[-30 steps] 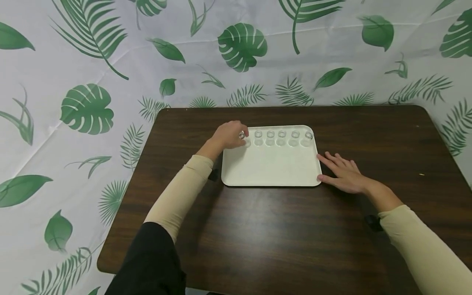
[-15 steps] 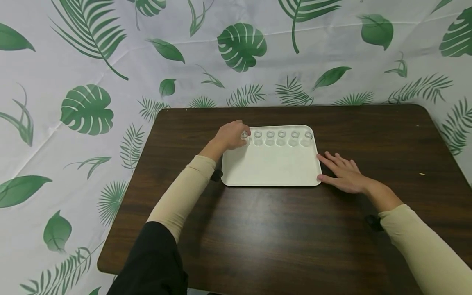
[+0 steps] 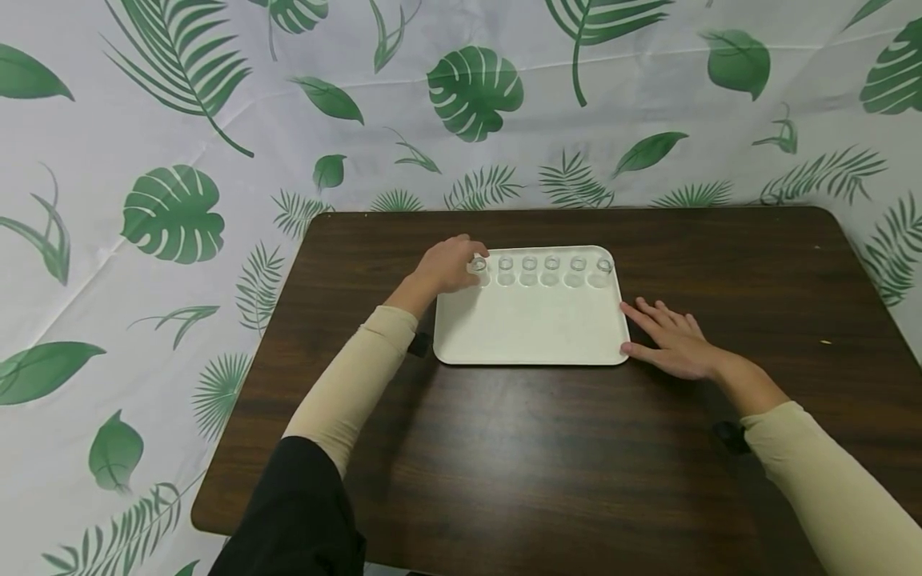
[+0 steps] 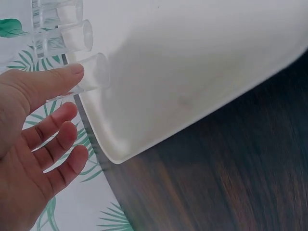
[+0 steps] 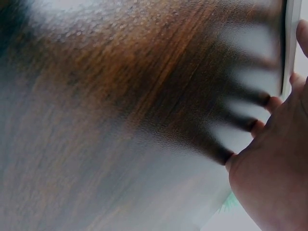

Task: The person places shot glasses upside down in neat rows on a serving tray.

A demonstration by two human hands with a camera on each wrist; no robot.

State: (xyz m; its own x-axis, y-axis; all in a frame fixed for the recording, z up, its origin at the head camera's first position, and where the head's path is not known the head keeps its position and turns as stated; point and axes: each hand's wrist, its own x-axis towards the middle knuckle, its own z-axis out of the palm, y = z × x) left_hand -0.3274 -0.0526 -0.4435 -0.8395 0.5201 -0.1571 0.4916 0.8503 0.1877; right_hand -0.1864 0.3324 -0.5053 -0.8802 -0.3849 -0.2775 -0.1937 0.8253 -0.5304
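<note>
At the back left of a white tray [image 3: 533, 328], my left hand [image 3: 448, 266] pinches the leftmost small clear cup [image 3: 480, 277], which stands upright. In the left wrist view the thumb lies against that cup [image 4: 98, 72]; the index finger is hidden, and the other fingers are loosely bent beside it. More clear cups [image 3: 551, 274] form a row along the tray's far side, to the right of the held one. My right hand [image 3: 673, 342] lies with spread fingers at the tray's right edge, its thumb and index fingertip touching the rim [image 3: 624, 328].
Beneath the tray is a dark wooden table [image 3: 547, 464]. A white cloth with green leaves [image 3: 475, 92] hangs behind and to the left. A small pale speck [image 3: 825, 342] lies on the table at the right.
Over the last second, my left hand has shifted the leftmost cup slightly right, closer to the row; it has barely moved in the last half second. My right hand has stayed put.
</note>
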